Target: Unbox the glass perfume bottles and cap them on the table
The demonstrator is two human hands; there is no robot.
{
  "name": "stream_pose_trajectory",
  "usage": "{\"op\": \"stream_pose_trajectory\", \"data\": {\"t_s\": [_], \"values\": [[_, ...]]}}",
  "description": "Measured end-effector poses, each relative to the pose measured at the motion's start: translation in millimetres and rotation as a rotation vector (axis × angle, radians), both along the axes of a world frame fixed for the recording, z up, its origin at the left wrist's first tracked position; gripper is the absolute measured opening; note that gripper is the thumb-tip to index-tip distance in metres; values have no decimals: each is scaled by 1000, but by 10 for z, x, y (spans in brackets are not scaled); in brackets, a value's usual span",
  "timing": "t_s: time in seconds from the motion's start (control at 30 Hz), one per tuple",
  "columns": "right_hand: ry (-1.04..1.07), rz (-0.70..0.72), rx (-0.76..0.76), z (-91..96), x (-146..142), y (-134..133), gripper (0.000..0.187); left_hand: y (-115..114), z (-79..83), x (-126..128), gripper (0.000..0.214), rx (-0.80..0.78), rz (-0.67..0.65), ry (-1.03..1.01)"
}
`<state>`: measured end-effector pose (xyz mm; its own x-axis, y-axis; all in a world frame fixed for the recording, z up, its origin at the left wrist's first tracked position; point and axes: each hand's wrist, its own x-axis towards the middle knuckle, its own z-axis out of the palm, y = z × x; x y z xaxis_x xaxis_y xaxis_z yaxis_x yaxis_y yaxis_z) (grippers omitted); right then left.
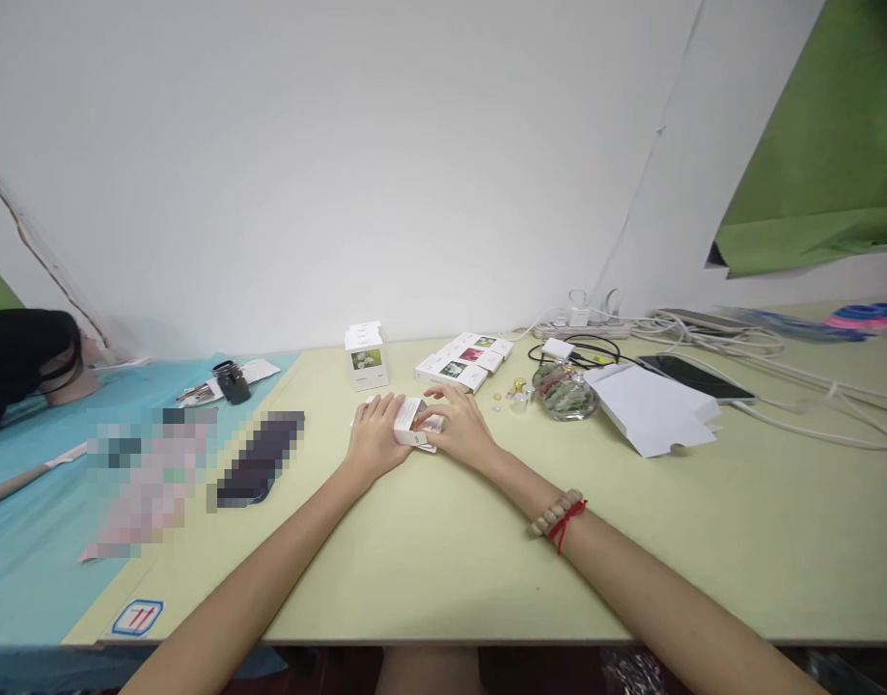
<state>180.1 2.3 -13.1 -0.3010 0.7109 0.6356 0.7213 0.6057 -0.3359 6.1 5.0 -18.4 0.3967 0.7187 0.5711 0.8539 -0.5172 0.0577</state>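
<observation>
White box (406, 423) midway along the bench (414, 579), nearer its back edge than its front. My left hand (374, 439) grips it; my right hand (461, 428) curls at its right end, and I cannot tell whether it pinches. Toward the back edge I note standing boxes (367, 369), then flat-lying boxes (468, 355). Farther right, glass container (568, 398), white card (650, 410).

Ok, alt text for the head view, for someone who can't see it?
A person's left hand holds a small white box at a pale yellow table, the right hand at its right end. Behind are upright boxes and flat-lying boxes; white cables spread at right.
</observation>
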Motion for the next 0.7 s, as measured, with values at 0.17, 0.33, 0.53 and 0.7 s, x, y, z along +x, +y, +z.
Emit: {"op": "stream_pose_trajectory", "data": {"t_s": [0.17, 0.33, 0.53, 0.7], "values": [[-93, 69, 73, 22, 15, -8, 18, 15, 27, -46, 53, 4, -29, 10], [-148, 124, 34, -4, 12, 0, 26, 70, 28, -134, 54, 10, -70, 27], [-156, 45, 10, -1, -45, -37, 29, 93, 10, -147, 56, 9, -56, 30], [-133, -39, 28, -17, -109, -47, 25, 83, 15, -146, 55, 2, -137, 107]]}}
